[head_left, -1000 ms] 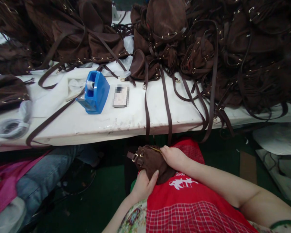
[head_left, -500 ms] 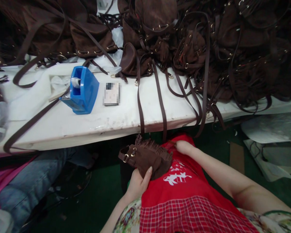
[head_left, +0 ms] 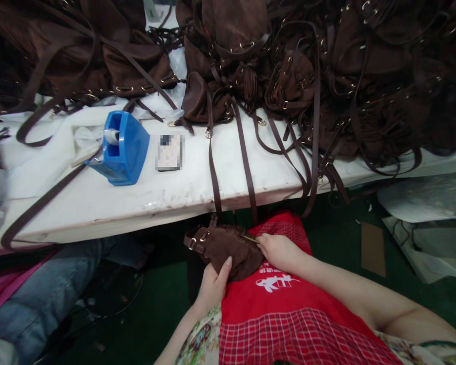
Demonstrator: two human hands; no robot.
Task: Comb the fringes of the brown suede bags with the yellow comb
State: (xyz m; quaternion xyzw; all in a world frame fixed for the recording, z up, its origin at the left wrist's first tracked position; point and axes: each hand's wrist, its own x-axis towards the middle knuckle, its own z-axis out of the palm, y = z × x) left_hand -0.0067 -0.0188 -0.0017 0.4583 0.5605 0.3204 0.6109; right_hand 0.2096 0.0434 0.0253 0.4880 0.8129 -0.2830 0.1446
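Through the head camera I find the small dark-brown suede-like bag [head_left: 235, 256] held above the lap, against the red apron with checked panels [head_left: 269, 324], just below the near edge of the long white-covered surface [head_left: 186, 200]. My left hand [head_left: 213, 286] has it from the lower side: the thumb presses flat on the near face, the other fingers are hidden behind, and together they are clamped on the body of the bag. My right hand [head_left: 279, 251] is at the upper right edge, its fingers drawn together on the end of a slim golden-yellow strip [head_left: 250, 238]; whether that is a zip edge or a tool I cannot tell. I judge the bag to be light and limp, sagging wherever nothing backs it, so a broad hold under the body should steady it better than a pinch at a corner. The matte nap ought to grip well against skin, and I would not call it fragile, though it may take marks. The gold-coloured metal eyelets [head_left: 202, 237] will be hard and slicker, and the short brown buckled strap [head_left: 192, 241] at the left end looks likely to swing, so I would rate both poor holds. The ruffled upper edge seems floppy too; the plain lower panel, where the thumb rests, looks the surest place.
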